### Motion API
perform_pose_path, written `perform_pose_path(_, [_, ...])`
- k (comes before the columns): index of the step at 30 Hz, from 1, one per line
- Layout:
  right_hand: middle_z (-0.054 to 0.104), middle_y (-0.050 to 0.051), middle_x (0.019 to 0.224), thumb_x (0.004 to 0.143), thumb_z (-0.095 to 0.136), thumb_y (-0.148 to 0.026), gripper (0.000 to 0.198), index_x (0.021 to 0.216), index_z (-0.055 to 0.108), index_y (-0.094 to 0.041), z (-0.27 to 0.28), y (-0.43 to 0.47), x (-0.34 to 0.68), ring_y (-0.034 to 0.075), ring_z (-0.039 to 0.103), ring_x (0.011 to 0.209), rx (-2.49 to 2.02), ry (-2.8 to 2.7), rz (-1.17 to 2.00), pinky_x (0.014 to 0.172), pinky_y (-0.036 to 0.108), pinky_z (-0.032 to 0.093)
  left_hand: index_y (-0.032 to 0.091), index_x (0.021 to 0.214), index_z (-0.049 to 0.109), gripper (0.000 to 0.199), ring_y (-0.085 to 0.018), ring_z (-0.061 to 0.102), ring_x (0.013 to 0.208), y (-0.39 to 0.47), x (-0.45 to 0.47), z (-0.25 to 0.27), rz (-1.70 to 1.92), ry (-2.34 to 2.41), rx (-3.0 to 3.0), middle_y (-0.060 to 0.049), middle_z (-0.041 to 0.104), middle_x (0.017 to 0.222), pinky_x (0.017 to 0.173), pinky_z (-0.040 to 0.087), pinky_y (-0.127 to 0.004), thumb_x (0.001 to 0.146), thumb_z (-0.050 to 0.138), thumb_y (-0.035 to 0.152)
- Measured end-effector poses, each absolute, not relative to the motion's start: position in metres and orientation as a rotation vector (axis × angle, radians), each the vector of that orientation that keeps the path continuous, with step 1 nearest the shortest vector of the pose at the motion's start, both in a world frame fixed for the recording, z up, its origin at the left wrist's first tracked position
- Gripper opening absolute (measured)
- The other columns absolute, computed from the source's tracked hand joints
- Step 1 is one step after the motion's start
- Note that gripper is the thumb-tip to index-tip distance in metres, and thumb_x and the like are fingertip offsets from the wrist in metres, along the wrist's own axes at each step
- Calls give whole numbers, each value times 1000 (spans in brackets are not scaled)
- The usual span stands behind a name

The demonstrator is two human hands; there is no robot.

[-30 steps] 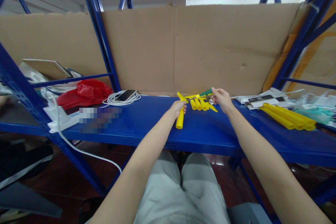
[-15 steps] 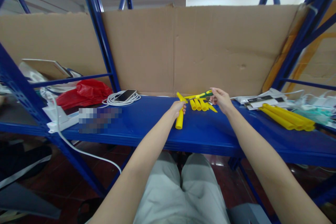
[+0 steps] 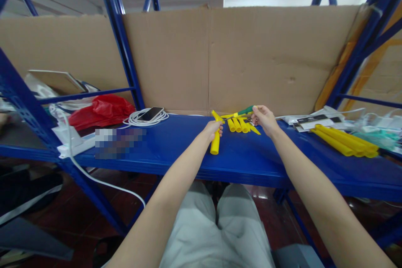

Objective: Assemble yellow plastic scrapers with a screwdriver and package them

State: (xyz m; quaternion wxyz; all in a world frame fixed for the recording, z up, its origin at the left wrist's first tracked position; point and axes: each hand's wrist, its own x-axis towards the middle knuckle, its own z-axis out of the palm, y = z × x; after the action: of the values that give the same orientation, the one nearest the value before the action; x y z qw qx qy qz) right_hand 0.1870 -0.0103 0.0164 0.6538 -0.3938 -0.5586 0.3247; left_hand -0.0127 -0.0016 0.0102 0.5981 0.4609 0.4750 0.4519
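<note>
My left hand [image 3: 214,127] is wrapped around a yellow plastic tube [image 3: 215,146], which stands out above and below my fist and narrows toward its far end. The fingers of my right hand [image 3: 262,118] pinch the end of a green and yellow screwdriver handle [image 3: 246,111]. Its thin shaft points left and meets the tube at my left fingers; the tip is hidden there. Just behind and below the screwdriver, several shorter yellow tubes [image 3: 238,125] lie side by side on the blue shelf [image 3: 176,150]. Small metal pieces near my right fingertips are too small to make out.
More yellow tubes [image 3: 345,142] lie at the right beside white packets [image 3: 323,119]. Left of centre, a phone [image 3: 151,114] rests on a coiled white cable [image 3: 135,119]. Farther left are a red bag [image 3: 103,111] and a white power strip [image 3: 78,144]. Cardboard [image 3: 251,58] closes the back.
The screwdriver handle has turned in my right fingers: its yellow stripe no longer shows, only green. My left hand and the tube stay in place.
</note>
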Motion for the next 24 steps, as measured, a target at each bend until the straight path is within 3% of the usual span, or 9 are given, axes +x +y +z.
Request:
perform_pose_path(10, [51,-6,47,60,71,-62,49,83,54,-21,17,-10,187,7,44,36,-982,-1231,642,35,19,32,17,80,46,11,-5,33,31,0,-13,9,1039,1084,1084,9,37,46,38,24,-17,84,44,7])
perform_pose_path(16, [55,-5,51,64,70,-58,45,86,59,-20,19,-14,188,7,46,37,-922,-1268,771,38,19,35,17,83,47,8,-4,33,31,1,-13,9,1041,1092,1070,9,37,46,38,24,-17,85,46,9])
perform_pose_path(24, [60,-3,56,60,75,-56,48,80,51,-20,22,-18,185,8,51,41,-870,-1315,854,40,19,37,17,81,46,11,-4,32,31,-1,-13,10,1046,1109,1071,10,36,45,37,24,-17,84,43,7])
